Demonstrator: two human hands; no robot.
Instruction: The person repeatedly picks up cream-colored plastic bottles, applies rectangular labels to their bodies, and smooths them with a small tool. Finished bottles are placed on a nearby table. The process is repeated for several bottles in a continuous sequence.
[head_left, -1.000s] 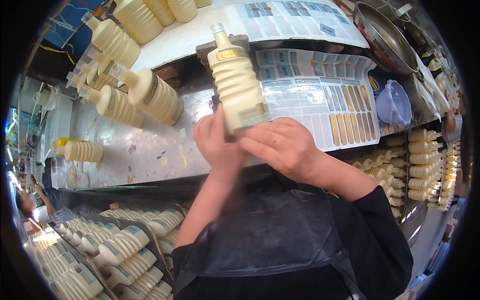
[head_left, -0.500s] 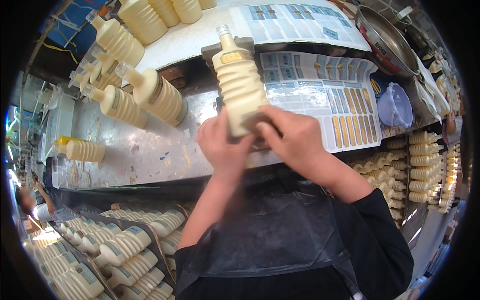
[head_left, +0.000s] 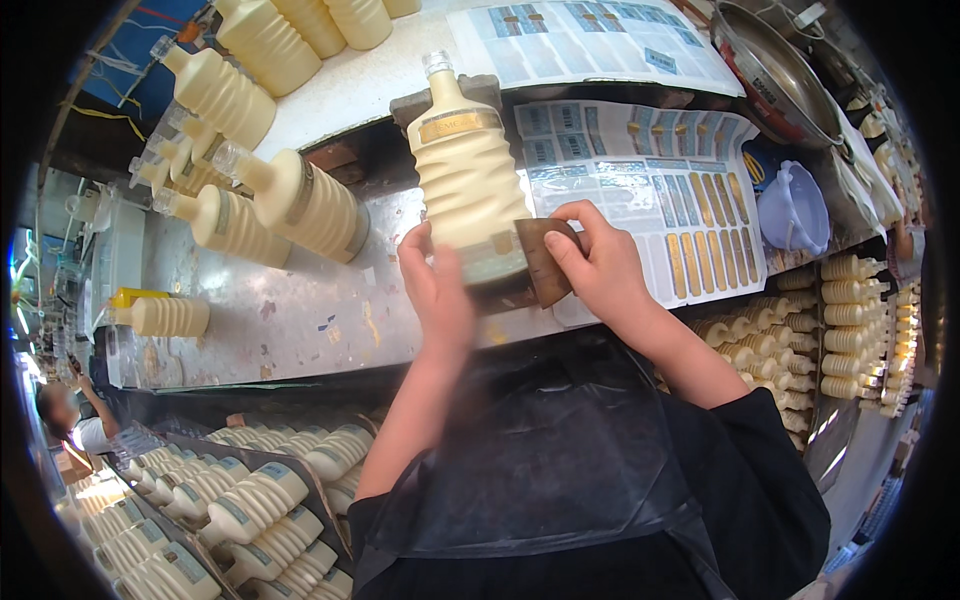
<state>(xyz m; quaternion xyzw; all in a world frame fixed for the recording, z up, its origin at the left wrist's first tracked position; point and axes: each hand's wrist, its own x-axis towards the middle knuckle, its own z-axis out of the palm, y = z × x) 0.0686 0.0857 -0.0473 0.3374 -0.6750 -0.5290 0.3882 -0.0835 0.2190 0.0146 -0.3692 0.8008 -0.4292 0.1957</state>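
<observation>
A cream bottle [head_left: 462,185] with wavy ribs and a clear neck leans back on a dark support block [head_left: 484,90]. Its shoulder carries a gold label [head_left: 458,126], and a pale label [head_left: 490,258] lies near its base. My right hand [head_left: 597,262] pinches a flat brown scraper-like piece [head_left: 545,262], whose edge lies against the lower right of the bottle. At the bottle's lower left is my left hand [head_left: 437,290], partly blurred, thumb and fingers apart with nothing seen between them.
More cream bottles [head_left: 310,205] stand and lie at the left of the metal bench [head_left: 290,320]. Label sheets [head_left: 690,215] lie to the right, beside a lilac bucket [head_left: 792,208] and a metal pan [head_left: 785,75]. Racked bottles [head_left: 255,495] fill the lower left; another person [head_left: 90,420] is beyond.
The brown piece now shows in my right hand at the bottle's base, where my fingers were before. My left hand has shifted slightly down. The bottle has turned a little, showing its gold label more squarely.
</observation>
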